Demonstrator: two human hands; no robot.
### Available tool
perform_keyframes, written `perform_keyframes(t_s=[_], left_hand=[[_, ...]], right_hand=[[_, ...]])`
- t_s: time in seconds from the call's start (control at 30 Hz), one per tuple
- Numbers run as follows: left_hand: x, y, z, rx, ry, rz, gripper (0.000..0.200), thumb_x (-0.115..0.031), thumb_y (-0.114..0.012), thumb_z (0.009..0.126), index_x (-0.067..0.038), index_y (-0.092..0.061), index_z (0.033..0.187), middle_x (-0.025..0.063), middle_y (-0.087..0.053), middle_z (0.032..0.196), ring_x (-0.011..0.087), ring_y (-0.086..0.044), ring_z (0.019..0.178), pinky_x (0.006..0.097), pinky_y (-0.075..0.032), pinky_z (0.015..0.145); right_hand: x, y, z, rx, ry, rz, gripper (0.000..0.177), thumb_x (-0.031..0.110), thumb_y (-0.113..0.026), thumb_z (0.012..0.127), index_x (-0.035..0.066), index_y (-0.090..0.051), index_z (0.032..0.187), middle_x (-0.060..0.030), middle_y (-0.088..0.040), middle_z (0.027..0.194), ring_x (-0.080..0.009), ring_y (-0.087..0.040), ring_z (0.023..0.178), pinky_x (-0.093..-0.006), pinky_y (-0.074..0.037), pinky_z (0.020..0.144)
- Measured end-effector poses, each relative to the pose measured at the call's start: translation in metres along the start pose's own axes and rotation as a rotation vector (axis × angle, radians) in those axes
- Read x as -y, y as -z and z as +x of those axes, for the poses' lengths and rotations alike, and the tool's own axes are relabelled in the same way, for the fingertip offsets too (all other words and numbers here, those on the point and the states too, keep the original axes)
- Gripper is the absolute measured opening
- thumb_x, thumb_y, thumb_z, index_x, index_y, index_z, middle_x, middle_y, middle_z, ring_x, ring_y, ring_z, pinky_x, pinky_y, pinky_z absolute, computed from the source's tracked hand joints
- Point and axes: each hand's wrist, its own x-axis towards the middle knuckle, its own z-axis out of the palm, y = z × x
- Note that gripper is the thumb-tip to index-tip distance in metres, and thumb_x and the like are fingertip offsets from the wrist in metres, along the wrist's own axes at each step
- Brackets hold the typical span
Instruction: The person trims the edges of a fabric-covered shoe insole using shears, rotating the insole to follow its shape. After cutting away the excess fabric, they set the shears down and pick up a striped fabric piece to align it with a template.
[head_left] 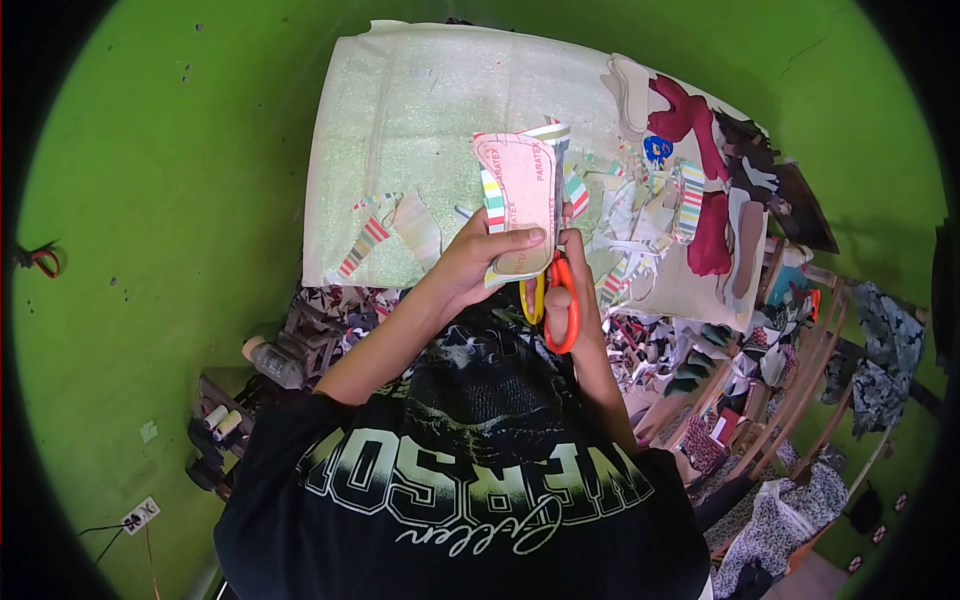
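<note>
My left hand (478, 252) grips a pinkish insole board (522, 190) printed PARATEX, its thumb pressed on the lower face. A curved line is drawn around the board's printed face. Striped fabric (491, 195) lies behind the board and sticks out past its edges. In my right hand (586, 290) is a pair of scissors (574, 325) with orange and yellow handles, fingers through the loops. The scissor blades are hidden behind the board and fabric. Both hands are close together, above the near edge of a pale-covered table (400, 110).
Striped offcuts (362, 248) and a heap of scraps (635, 215) lie on the table. Maroon pieces (708, 235) and pale sole shapes (628, 95) are along its right side. A wooden rack (800, 400) with fabric stands at right, a plastic bottle (275, 362) at left.
</note>
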Motion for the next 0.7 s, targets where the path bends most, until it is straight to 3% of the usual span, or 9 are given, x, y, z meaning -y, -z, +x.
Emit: perform_keyframes(t_s=[0.07, 0.17, 0.3, 0.57, 0.7], left_hand=[[0.0, 0.0, 0.0, 0.031, 0.004, -0.016, 0.046, -0.002, -0.067, 0.087, 0.001, -0.048, 0.129, 0.0144, -0.063, 0.113, 0.0231, -0.066, 0.103, 0.0375, -0.056, 0.088], [0.003, 0.003, 0.002, 0.005, 0.019, -0.01, 0.045, -0.001, -0.07, 0.084, 0.001, -0.055, 0.127, 0.0119, -0.067, 0.113, 0.0207, -0.067, 0.102, 0.0363, -0.055, 0.09], [0.0, -0.002, -0.001, -0.009, 0.037, -0.012, 0.046, -0.001, -0.07, 0.084, 0.0, -0.055, 0.127, 0.012, -0.067, 0.113, 0.021, -0.068, 0.101, 0.0363, -0.055, 0.09], [-0.004, -0.005, -0.003, 0.011, 0.034, -0.004, 0.049, -0.001, -0.066, 0.086, 0.001, -0.047, 0.131, 0.0154, -0.062, 0.116, 0.0253, -0.065, 0.107, 0.0397, -0.054, 0.094], [-0.006, -0.004, -0.002, 0.044, 0.018, -0.023, 0.05, 0.0, -0.065, 0.086, 0.002, -0.047, 0.132, 0.0157, -0.062, 0.118, 0.0257, -0.064, 0.109, 0.04, -0.052, 0.097]], right_hand=[[0.003, 0.002, 0.002, -0.006, 0.056, -0.071, 0.077, 0.075, -0.045, 0.087, 0.0, -0.036, 0.104, -0.0122, -0.058, 0.071, -0.0274, -0.063, 0.061, -0.0359, -0.048, 0.056], [0.011, 0.004, 0.002, -0.011, 0.036, -0.112, 0.086, 0.082, -0.041, 0.083, 0.0, -0.037, 0.106, -0.0136, -0.058, 0.071, -0.0297, -0.064, 0.064, -0.0371, -0.049, 0.058], [0.007, 0.004, 0.003, -0.024, -0.022, -0.137, 0.087, 0.083, -0.043, 0.081, 0.0, -0.037, 0.105, -0.0139, -0.056, 0.069, -0.0295, -0.064, 0.063, -0.0368, -0.048, 0.058], [0.018, 0.009, -0.001, -0.002, -0.112, -0.028, 0.083, 0.079, -0.053, 0.081, 0.0, -0.039, 0.1, -0.0084, -0.05, 0.062, -0.0182, -0.048, 0.054, -0.0333, -0.039, 0.051], [0.013, 0.011, 0.002, -0.023, -0.038, -0.108, 0.088, 0.084, -0.052, 0.077, 0.0, -0.039, 0.101, -0.0074, -0.051, 0.062, -0.0189, -0.051, 0.054, -0.0331, -0.041, 0.052]])
